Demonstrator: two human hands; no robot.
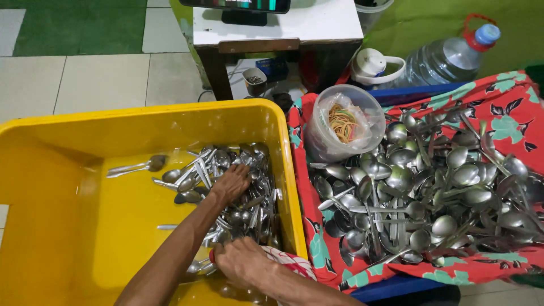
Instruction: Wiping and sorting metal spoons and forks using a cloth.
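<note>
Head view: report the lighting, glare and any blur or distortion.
Head view: bright, even light; sharp highlights on the heaped spoons over the red floral cloth; the yellow tub casts a shadow along its far inner wall; left hand and right hand among the tub's cutlery look sharp, without motion blur; wide-angle bending shows in the tub rim.

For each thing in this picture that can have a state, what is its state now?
Yellow tub: partly filled, spoons heaped at its right side.
Left hand: pressed down into the spoons in the tub.
Right hand: low among the spoons, grip unclear.
Clear container: open, rubber bands inside.
Water bottle: capped, lying on its side.
Red floral cloth: spread out, covered by a spoon pile.
</note>
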